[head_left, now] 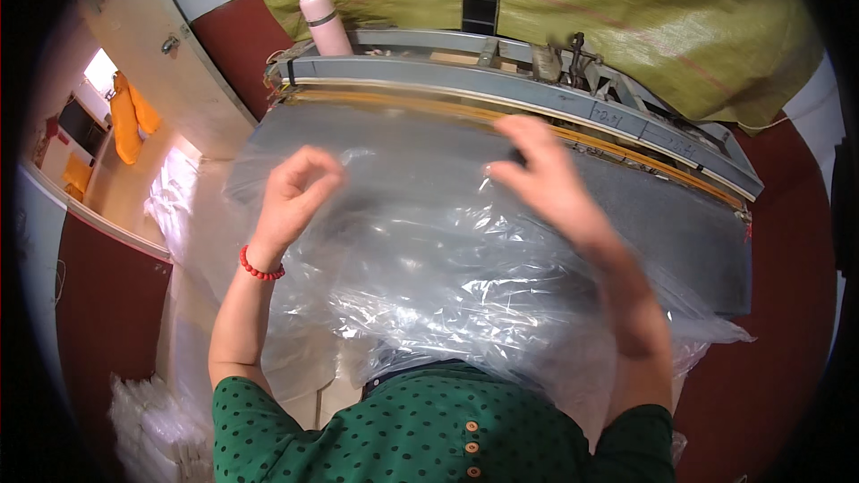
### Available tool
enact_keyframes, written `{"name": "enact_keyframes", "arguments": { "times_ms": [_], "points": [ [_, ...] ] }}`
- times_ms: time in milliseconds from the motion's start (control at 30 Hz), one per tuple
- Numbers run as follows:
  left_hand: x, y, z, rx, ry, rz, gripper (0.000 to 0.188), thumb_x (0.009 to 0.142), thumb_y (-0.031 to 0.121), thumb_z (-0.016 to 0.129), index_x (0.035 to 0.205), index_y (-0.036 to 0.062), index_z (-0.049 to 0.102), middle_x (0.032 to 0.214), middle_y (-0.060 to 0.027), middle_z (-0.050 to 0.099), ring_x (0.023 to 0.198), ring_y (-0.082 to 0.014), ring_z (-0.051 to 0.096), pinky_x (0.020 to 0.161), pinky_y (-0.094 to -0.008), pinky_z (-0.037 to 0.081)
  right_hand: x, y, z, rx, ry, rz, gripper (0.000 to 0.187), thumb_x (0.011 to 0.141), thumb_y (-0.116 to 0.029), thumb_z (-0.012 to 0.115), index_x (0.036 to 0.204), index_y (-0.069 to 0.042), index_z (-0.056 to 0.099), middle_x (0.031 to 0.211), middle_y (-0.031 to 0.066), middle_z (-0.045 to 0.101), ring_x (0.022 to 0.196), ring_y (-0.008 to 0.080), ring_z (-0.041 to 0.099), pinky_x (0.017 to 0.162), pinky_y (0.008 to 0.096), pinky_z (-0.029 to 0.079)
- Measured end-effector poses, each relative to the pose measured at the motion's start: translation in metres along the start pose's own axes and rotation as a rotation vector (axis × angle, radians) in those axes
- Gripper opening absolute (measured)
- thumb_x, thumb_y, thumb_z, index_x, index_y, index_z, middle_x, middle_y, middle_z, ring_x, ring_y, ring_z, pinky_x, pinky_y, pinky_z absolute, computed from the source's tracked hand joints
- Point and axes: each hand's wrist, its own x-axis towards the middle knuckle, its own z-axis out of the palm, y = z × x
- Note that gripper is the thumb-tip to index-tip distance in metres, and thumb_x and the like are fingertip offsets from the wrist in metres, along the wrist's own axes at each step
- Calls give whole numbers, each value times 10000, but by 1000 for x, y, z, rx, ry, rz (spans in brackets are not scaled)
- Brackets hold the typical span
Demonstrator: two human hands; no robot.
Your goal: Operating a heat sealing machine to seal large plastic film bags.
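Your left hand (295, 192), at centre left of the frame, is pinching a fold of the clear plastic sheet (429, 259) between curled fingers and thumb, a red bead bracelet (259, 266) circling the wrist below it. Your right hand (546, 183), just right of centre, is lying over the same sheet with fingers stretched toward the top of the frame; it is blurred, so you cannot tell whether those fingers are closing on the film or only pressing it.

The plastic sheet is spreading across the middle of the frame, crumpled and glossy, from your green dotted blouse (420, 438) at the bottom edge up to the grey machine table (680, 233), and is draping over that table's near edge at lower right. Along the far side of the table a long grey sealing bar (501, 80) with a yellow strip beneath it is running from upper left to the right.

A pink bottle (319, 22) is standing upright behind the bar's left end. A big olive-green sack (555, 9) is filling the top of the frame, with a small dark rectangular object, perhaps a phone (480, 9), propped against it. More clear plastic (152, 411) is lying heaped at lower left.
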Motion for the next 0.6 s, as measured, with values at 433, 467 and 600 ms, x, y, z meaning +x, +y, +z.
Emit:
{"name": "enact_keyframes", "arguments": {
  "times_ms": [433,467,600],
  "points": [
    [-118,-92,-50,416,-764,-456,154,801,176,601,837,27,598,704,-61,588,642,-125,511,621,-277,434,-167,148,-153,52,540,843,147,767,-142,630,839,-15,646,789,-1,609,727,77,534,675,215,419],
    [-128,-111,-59,447,-858,-565,147,777,179,608,837,45,608,732,-78,612,646,-159,536,637,-303,448,-211,166,-197,-207,629,825,179,779,-159,624,893,-24,654,816,4,616,748,84,539,684,219,422],
    [-130,-158,-147,525,-760,-664,122,750,134,604,835,48,622,695,-45,611,657,-151,558,624,-293,458,-395,190,-355,-397,1012,973,251,802,-232,606,949,-35,659,913,51,650,844,130,581,786,264,450]
  ]
}}
